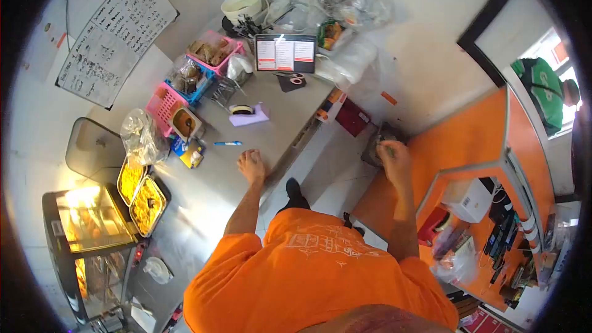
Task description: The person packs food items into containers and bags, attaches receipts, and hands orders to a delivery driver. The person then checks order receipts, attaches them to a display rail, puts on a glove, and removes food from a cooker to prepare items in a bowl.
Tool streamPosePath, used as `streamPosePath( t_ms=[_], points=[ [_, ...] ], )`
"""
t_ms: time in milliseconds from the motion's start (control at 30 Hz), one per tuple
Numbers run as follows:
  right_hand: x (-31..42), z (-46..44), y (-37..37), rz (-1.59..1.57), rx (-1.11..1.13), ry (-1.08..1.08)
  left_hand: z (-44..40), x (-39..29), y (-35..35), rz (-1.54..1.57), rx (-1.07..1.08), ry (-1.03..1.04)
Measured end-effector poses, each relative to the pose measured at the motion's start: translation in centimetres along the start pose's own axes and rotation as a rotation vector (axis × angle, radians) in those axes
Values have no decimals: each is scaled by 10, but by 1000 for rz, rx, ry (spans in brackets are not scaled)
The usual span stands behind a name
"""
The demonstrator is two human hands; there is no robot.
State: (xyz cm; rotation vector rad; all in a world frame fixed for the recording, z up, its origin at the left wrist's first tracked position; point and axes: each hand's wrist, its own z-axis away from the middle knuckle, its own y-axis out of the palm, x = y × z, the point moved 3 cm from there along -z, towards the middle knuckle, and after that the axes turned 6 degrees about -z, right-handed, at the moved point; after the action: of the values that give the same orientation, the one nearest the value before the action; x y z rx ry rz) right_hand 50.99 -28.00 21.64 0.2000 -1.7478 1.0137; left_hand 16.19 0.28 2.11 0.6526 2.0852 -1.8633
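My left hand (251, 166) rests at the edge of the grey table (216, 176), its fingers bent and pressed down; whether anything lies under them is hidden. Close to it on the table is a blue pen (227, 143). Beyond the pen, a roll of tape (242, 110) lies on a purple cloth or paper (258, 115). My right hand (392, 153) hangs over a dark bin (374, 148) beside the orange counter (456, 126). Its fingers are drawn together around something small and greenish that I cannot make out.
At the table's back stand a tablet (285, 54), scissors (296, 80) and pink and blue baskets (165, 108). Trays of yellow food (148, 205) and a lit display case (92, 216) are at left. A person in green (542, 95) stands beyond the opening at right.
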Motion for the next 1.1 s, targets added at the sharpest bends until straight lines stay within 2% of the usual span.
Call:
streamPosePath(
  t_ms=[67,167,233,300,467,533,700,800,1100],
  points=[
    [1,-39,77,515,448,-13,-27,26,-5,-121,-27,-57],
    [-2,-101,169,684,521,15,-38,58,13,-188,-122,-69],
    [12,-148,210,676,182,-186,-39,50,11,-248,-96,-62],
    [31,-193,244,661,-25,-233,-44,43,5,-278,-54,-67],
    [49,-280,307,641,-160,-425,-49,39,4,-289,41,-117],
    [38,-295,322,653,-187,-406,-51,36,1,-299,40,-104],
    [5,-265,332,567,-205,-560,-53,37,5,-302,57,-95],
    [-6,-247,328,555,-225,-477,-54,35,4,-267,62,-123],
    [-8,-255,330,599,-287,-414,-53,35,5,-273,81,-130]
  ],
)
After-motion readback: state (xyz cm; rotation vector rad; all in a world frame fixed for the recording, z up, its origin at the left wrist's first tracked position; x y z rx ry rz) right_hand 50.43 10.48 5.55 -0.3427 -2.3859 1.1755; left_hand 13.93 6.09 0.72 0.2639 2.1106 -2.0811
